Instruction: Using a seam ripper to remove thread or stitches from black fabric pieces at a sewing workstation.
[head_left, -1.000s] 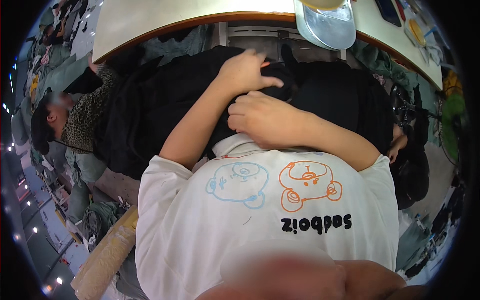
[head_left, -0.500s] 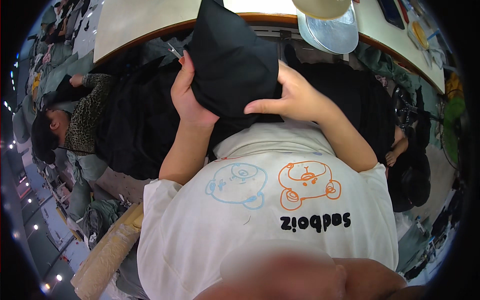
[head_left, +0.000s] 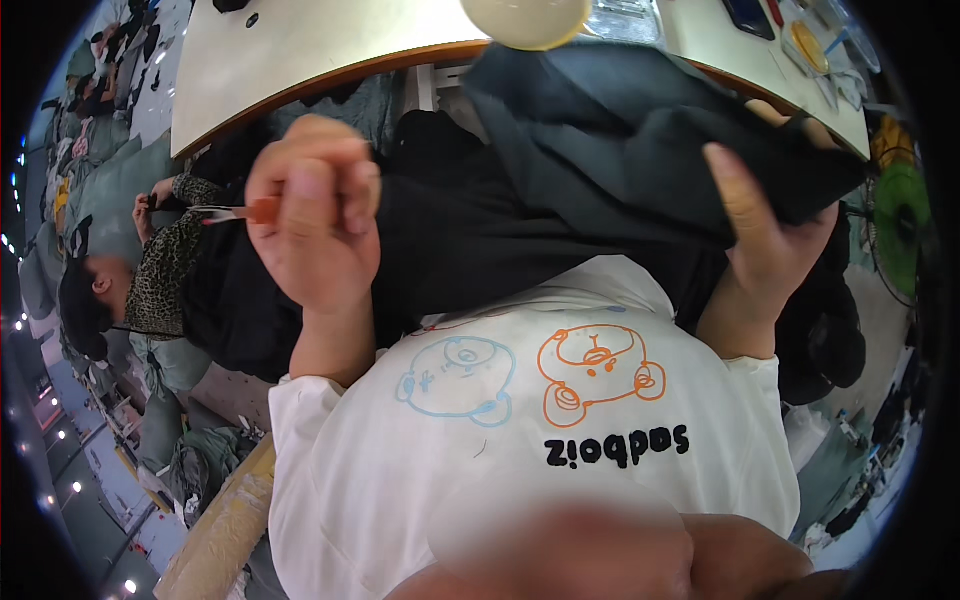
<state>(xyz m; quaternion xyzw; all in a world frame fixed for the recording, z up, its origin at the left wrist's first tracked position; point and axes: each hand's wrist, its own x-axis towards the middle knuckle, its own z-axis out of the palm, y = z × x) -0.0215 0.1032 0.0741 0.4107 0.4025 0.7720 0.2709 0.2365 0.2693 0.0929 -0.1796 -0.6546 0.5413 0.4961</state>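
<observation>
Black cloth [head_left: 620,150] hangs stretched across the front of me, its right end gripped by my right hand [head_left: 765,230] with the thumb on top. My left hand [head_left: 315,215] is raised on the left, apart from the cloth, with its fingers curled around a small seam ripper [head_left: 230,213]. The tool's forked metal tip points left, and a bit of orange handle shows at the fingers. More black fabric [head_left: 450,230] covers my lap.
Ahead is a white table [head_left: 320,60] with a brown edge. A cream round object [head_left: 525,18] with a yellow rim overhangs it; a phone [head_left: 748,18] lies at right. A co-worker in a leopard-print sleeve [head_left: 165,245] sits left. A green fan [head_left: 893,215] stands right.
My left hand has let go of the cloth and moved left with the seam ripper. My right hand has drawn the cloth to the right, spreading it out.
</observation>
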